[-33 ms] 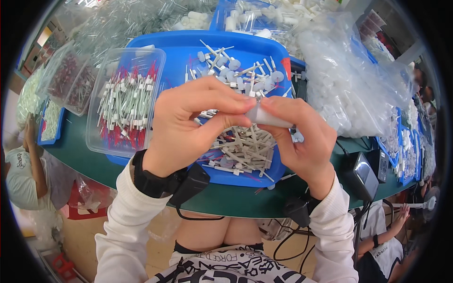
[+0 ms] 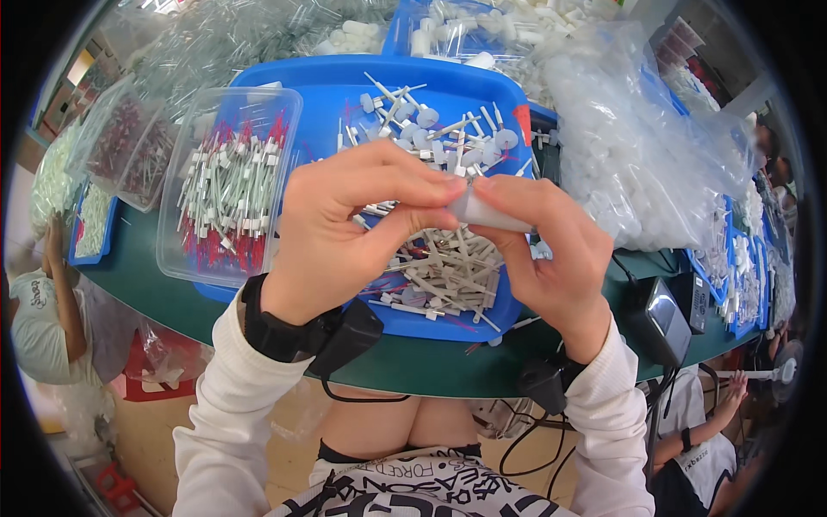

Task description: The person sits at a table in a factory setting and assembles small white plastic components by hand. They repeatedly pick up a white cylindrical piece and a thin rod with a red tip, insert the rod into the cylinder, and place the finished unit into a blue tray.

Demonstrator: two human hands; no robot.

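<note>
Above the blue tray [image 2: 319, 79], both my hands meet on a white plastic cylinder [image 2: 501, 217]. My right hand [image 2: 560, 246] grips its body between thumb and fingers. The thumb and index finger of my left hand [image 2: 340, 228] are pinched at its left end; a small part there is mostly hidden by the fingertips. Under my hands in the tray lies a pile of thin whitish sticks [image 2: 448, 271], some with red wires. Farther back in the same tray are similar pieces with pale round caps [image 2: 426, 119].
Left of the tray, a clear plastic box [image 2: 170, 246] holds thin rods with red wires [image 2: 231, 185]. A bulging clear bag of white parts [image 2: 607, 155] stands at right. Black devices with cables [image 2: 662, 326] sit on the green table [image 2: 138, 258]. Other people work at both sides.
</note>
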